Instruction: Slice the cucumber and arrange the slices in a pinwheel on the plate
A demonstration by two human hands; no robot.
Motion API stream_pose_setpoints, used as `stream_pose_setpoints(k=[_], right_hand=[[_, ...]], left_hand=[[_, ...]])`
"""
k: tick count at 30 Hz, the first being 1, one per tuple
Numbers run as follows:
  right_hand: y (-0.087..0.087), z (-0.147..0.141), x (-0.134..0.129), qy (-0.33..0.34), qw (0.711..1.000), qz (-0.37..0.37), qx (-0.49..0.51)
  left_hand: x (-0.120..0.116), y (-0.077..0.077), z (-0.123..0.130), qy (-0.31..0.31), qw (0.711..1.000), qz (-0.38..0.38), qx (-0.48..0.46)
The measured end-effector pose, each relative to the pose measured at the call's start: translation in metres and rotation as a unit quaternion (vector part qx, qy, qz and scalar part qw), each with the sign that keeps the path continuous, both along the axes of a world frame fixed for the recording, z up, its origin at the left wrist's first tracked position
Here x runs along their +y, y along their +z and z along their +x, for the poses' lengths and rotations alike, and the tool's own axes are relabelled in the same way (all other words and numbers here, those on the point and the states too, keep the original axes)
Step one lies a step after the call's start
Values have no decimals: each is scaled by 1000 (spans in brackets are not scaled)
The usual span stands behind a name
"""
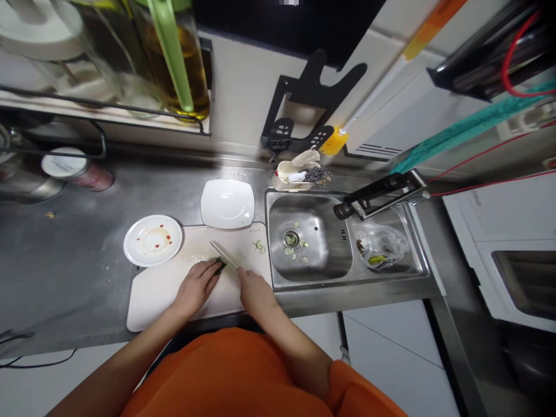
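Note:
A white cutting board (pixel 160 292) lies on the steel counter in front of me. My left hand (pixel 197 286) presses down on it, fingers closed on a dark green piece of cucumber (pixel 221 266) that is mostly hidden by the fingertips. My right hand (pixel 256 294) is wrapped round the handle of a kitchen knife (pixel 222 253). The knife's blade slants up and left across the board, right beside the cucumber. Thin green peelings (pixel 259 247) rest at the board's upper right, and wet bits are scattered above my left hand.
A square white plate (pixel 227 202) and a round stained plate (pixel 152 241) border the board's far side. To the right is a sink (pixel 310 272) with several pale green slices, then a second basin holding a plastic bag (pixel 382 246). A faucet (pixel 377 194) juts over the sink.

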State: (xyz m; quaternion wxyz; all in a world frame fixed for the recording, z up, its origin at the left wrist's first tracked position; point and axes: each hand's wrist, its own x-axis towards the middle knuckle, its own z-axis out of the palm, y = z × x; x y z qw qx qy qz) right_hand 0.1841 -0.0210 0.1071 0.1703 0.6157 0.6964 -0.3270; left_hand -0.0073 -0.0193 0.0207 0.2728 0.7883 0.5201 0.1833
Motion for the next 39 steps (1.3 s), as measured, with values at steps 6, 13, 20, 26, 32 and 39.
stream_pose_setpoints(k=[6,13,20,26,32,39], right_hand=[[28,2,-16,8,999,-19,-30],[34,4,-22,8,998,-35,-42],[45,3,-20,5,998,-50,-45],[44,3,-20,5,997,-55,-51],[45,3,-18,8,997,-60,-51],[46,4,-15,3,997,-67,-48]], left_hand=[[1,1,1,5,1000,-5,5],[1,2,1,3,1000,-3,23],[2,0,0,-6,999,26,32],[2,1,1,-11,998,52,37],[3,1,1,-14,998,52,45],[3,1,1,-15,998,46,45]])
